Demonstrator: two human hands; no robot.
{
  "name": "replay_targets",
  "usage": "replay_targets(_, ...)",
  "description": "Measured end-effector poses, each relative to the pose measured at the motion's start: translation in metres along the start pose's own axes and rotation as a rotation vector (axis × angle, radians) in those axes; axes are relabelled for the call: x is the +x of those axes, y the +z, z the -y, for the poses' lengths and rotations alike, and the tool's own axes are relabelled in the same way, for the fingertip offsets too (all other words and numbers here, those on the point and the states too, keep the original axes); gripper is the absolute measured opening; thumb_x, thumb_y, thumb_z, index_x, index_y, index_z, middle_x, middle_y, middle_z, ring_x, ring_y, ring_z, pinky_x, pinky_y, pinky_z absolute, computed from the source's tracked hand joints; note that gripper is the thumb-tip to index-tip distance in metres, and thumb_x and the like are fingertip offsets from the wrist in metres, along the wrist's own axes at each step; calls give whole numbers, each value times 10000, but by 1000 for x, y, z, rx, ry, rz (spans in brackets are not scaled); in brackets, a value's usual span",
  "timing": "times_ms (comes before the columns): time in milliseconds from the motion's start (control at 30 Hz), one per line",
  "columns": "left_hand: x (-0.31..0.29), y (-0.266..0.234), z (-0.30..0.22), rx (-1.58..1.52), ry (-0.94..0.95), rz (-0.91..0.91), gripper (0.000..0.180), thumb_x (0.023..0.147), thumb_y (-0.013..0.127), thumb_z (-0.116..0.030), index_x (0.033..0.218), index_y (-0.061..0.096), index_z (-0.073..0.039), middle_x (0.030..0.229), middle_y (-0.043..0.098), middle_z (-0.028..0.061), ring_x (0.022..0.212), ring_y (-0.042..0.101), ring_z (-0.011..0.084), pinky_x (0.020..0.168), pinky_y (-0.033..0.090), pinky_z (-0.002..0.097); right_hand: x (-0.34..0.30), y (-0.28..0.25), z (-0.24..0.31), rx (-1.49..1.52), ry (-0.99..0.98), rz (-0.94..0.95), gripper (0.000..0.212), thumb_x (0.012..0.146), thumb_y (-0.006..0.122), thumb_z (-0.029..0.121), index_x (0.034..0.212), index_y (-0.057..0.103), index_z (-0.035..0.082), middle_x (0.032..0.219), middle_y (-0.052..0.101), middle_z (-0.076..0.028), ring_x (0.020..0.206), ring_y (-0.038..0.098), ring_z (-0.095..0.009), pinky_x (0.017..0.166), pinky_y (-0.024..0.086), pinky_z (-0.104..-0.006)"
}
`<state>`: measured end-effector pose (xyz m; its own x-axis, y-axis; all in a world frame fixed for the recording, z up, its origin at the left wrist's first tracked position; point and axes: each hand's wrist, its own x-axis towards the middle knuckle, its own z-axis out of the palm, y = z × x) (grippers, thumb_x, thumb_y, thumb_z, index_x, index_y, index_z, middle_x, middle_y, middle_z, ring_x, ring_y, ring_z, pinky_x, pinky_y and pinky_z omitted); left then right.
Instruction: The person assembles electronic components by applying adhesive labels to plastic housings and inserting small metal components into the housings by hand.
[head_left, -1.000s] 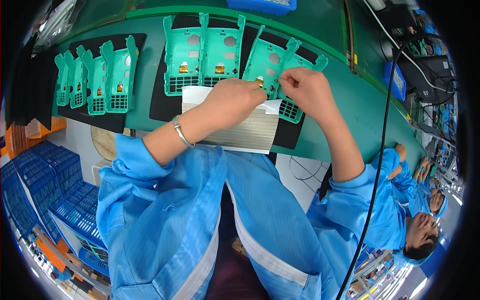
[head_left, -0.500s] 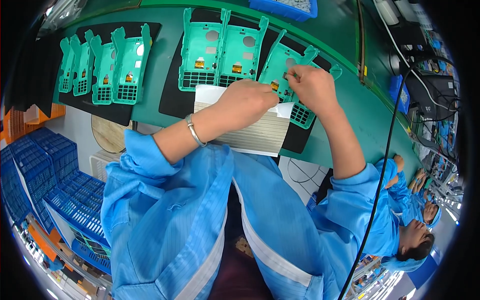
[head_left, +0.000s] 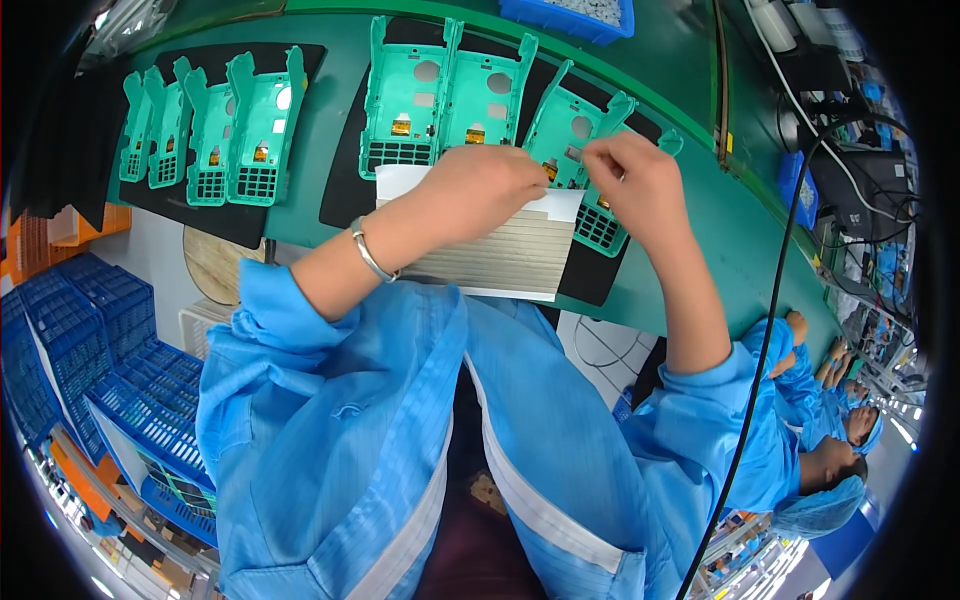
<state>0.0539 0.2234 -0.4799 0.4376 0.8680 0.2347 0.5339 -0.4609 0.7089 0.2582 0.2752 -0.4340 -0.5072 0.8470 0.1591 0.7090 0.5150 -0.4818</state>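
Note:
My left hand (head_left: 485, 190), a metal bangle on its wrist, is closed at the upper edge of a sheet of grey strips on white backing (head_left: 490, 262). The sheet slants over the front of the bench. To its right, my right hand (head_left: 637, 185) is pinched above a green plastic housing (head_left: 562, 122); whatever is between its fingertips is too small to make out. Two more green housings, one at the left (head_left: 405, 85) and one beside it (head_left: 487, 95), lie open side up behind my left hand. Each has a grille and a small yellow-black label.
Several similar housings (head_left: 262, 115) lie on a black mat (head_left: 235, 225) at the left. A blue bin of small white parts (head_left: 575, 15) stands at the back. A black cable (head_left: 765, 370) hangs at the right, where co-workers sit. Blue crates (head_left: 150, 400) are stacked at the lower left.
My left hand and the strip sheet have shifted slightly left. My right hand has drawn back a little to the right and nearer me, away from the housing's label area.

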Motion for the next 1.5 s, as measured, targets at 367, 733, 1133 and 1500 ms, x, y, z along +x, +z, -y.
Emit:
replay_targets(367,-2,-23,4,-14,-50,-12,158,848,597,-170,896,685,-48,857,668,78,801,619,265,707,504,363,-13,16,36,-170,-377,176,91,739,644,109,786,586,57,722,576,-76,681,603,-254,581,497,-366)
replay_targets(733,-32,-33,27,308,-123,-56,124,797,584,-121,886,662,-82,851,641,61,798,635,242,664,517,353,34,24,50,76,-195,157,62,743,627,130,734,640,69,702,624,-87,634,615,-277,537,477,-383)
replay_targets(1133,-37,-26,36,212,-68,-173,117,774,593,-79,874,653,-69,795,610,61,766,620,240,652,513,342,90,43,34,-290,-220,329,98,784,624,177,793,664,88,680,645,-107,603,616,-290,553,482,-401)
replay_targets(1500,-38,-25,35,194,-53,-199,98,777,591,-73,858,645,-65,779,595,64,751,617,242,645,508,346,92,51,33,-413,-250,345,95,782,649,183,786,691,99,687,655,-87,612,621,-276,559,488,-384)
